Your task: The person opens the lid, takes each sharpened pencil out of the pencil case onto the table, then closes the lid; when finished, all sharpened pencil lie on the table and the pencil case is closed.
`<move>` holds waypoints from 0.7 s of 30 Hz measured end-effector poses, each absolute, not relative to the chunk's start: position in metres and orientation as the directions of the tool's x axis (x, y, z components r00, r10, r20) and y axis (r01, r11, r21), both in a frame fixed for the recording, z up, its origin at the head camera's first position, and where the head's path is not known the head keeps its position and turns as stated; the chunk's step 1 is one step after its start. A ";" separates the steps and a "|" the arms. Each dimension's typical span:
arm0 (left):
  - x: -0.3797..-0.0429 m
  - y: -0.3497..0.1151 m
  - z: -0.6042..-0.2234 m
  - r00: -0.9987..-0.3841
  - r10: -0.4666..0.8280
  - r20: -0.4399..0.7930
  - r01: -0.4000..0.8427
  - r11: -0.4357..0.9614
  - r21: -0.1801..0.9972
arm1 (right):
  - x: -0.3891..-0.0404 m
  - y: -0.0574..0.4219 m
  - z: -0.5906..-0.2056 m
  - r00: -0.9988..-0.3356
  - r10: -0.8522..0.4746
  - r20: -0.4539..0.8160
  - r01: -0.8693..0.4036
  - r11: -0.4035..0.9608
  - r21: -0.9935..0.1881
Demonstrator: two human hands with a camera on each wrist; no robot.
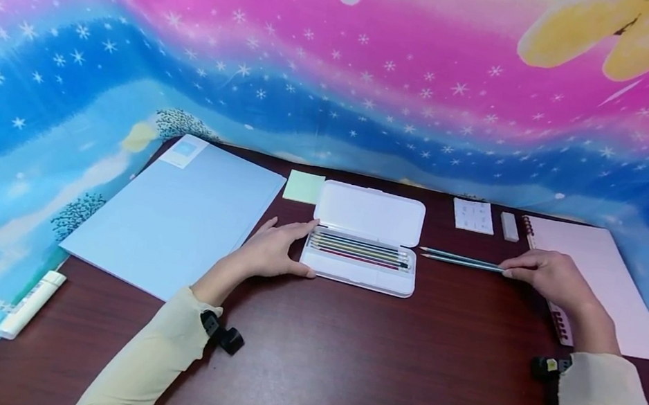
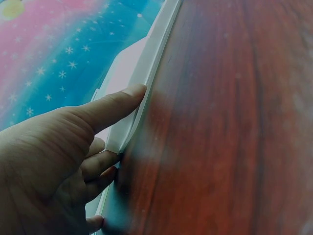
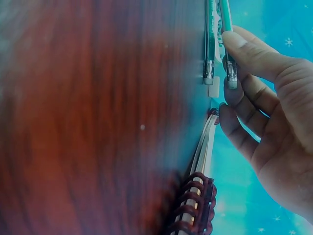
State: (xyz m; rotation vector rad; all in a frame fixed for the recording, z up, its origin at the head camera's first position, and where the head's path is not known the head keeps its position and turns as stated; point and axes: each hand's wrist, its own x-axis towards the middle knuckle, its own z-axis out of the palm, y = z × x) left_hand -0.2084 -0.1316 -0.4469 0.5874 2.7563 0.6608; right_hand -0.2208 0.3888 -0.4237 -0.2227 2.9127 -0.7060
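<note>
A white pencil case [image 1: 364, 277] lies with its lid [image 1: 370, 213] raised, several pencils [image 1: 358, 251] side by side in it. My left hand [image 1: 270, 250] holds its left end, thumb along the front edge and fingers at the back; the left wrist view shows the thumb pressed on the case's side [image 2: 154, 63]. To the right of the case, my right hand [image 1: 553, 275] pinches a green pencil [image 3: 227, 19] near its eraser end, between thumb and fingers. Another green pencil [image 3: 210, 49] lies on the table beside it, apart from the fingers in the right wrist view.
A blue folder [image 1: 184, 216] is at left, with a glue stick [image 1: 30, 305] near the table's left edge. Green sticky notes [image 1: 303, 187], a printed card [image 1: 473, 216] and a white eraser [image 1: 509, 226] lie along the back. A pink spiral notebook [image 1: 608, 287] is under the right hand.
</note>
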 end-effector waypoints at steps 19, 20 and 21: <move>-0.208 -0.131 -0.446 -0.886 0.443 -0.136 0.330 0.809 0.486 | -0.224 0.385 -0.426 -0.971 -0.227 -0.078 -0.174 0.889 -0.424; -0.208 -0.131 -0.446 -0.886 0.443 -0.135 0.331 0.809 0.486 | -0.224 0.385 -0.426 -0.970 -0.227 -0.081 -0.173 0.889 -0.424; -0.208 -0.132 -0.446 -0.886 0.444 -0.135 0.331 0.809 0.486 | -0.224 0.385 -0.426 -0.970 -0.226 -0.086 -0.169 0.889 -0.424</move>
